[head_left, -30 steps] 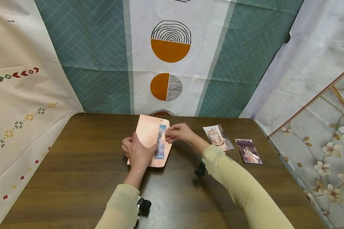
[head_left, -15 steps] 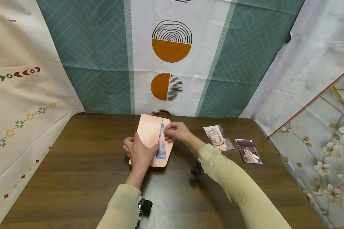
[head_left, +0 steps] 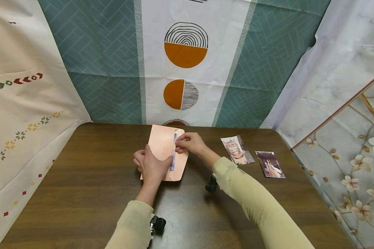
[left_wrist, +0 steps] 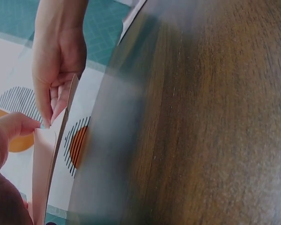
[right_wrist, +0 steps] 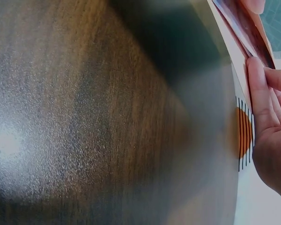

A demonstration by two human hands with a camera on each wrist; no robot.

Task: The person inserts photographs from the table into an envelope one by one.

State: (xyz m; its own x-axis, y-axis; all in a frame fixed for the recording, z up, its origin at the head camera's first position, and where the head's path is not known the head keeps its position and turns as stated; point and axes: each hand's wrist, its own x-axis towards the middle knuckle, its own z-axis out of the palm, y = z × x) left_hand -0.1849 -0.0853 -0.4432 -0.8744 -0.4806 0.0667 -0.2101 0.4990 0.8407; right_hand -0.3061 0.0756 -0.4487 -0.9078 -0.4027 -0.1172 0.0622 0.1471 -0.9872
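Note:
A pink envelope (head_left: 160, 138) is held up over the far middle of the table, its flap on the right side. My left hand (head_left: 152, 165) grips its left part, thumb across the front. In the envelope's mouth sits a blue and purple picture card (head_left: 172, 162), of which only a narrow strip shows in the head view. At the card's right edge, my right hand (head_left: 191, 143) pinches it between thumb and fingers. The right wrist view shows the card (right_wrist: 246, 23) between the envelope's layers, with the right fingertips against its edge.
On the table's right side lie a cat picture card (head_left: 235, 150) with a darker card partly under it, and a purple card with a robed figure (head_left: 270, 164). The brown wooden table (head_left: 81, 193) meets patterned cloths at the back and sides.
The blue card has slid left, deeper into the envelope, so its visible strip is much narrower. My right hand has followed it left. The left hand keeps its grip.

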